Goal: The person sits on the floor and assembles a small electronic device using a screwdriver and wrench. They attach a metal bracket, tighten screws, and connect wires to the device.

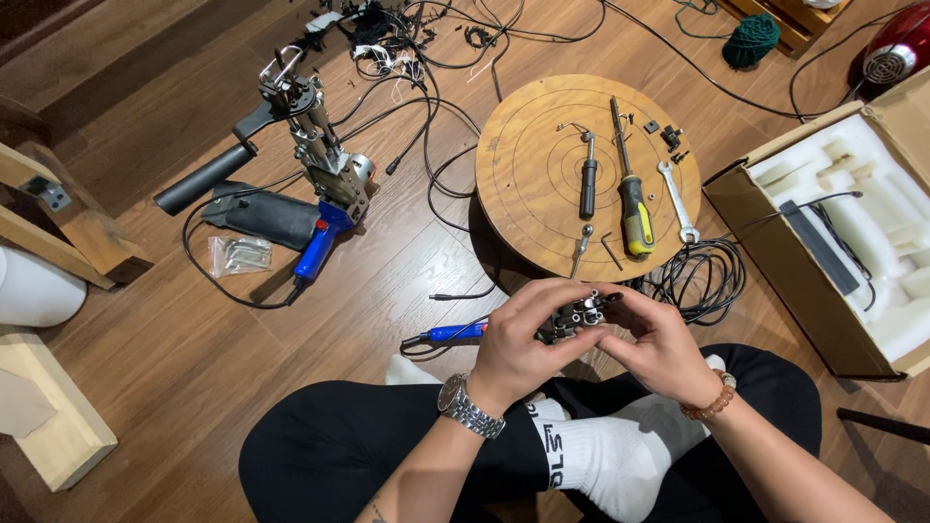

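I sit cross-legged on a wooden floor. My left hand (528,339) and my right hand (659,344) are both closed around a small black and silver metal mechanism (578,316) held above my lap. A blue handle with a cable (455,333) sticks out to the left of my left hand; whether it joins the mechanism is hidden. A steel watch sits on my left wrist, a bead bracelet on my right.
Ahead lies a round wooden board (542,174) carrying a yellow-handled screwdriver (635,208), a black-handled tool (587,179), a wrench (678,203) and small parts. A larger blue-handled machine (325,174) lies at the left. An open foam-lined box (852,223) stands right. Cables (702,281) are coiled nearby.
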